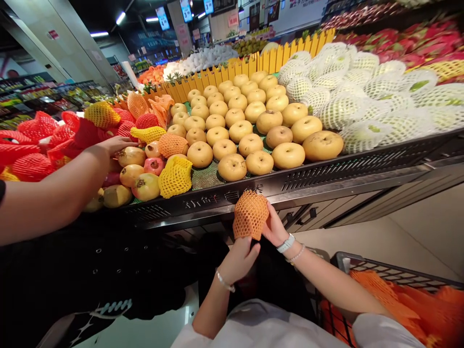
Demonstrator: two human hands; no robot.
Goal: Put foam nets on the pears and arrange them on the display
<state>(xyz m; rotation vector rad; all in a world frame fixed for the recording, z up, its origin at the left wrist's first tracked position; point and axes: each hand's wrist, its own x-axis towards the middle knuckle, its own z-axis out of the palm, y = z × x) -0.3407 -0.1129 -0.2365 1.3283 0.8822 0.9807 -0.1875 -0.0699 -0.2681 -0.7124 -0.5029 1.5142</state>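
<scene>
Low in the head view, my left hand (239, 261) and my right hand (275, 227) both grip an orange foam fruit net (250, 215), holding it between them. A bracelet circles my left wrist, and a watch and bracelet circle my right. Just beyond my hands lies the steel front edge of a fruit display (275, 193). Rows of round golden pears (253, 135) sit on green matting behind that edge. Neither hand touches the fruit.
Another person's hand (116, 144) reaches in from the left among pomegranates (145, 187) and a yellow foam net (175, 177). A shopping cart (384, 270) holding orange nets stands at lower right. White-netted fruit (362, 108) and dragon fruit (409, 48) fill the far right.
</scene>
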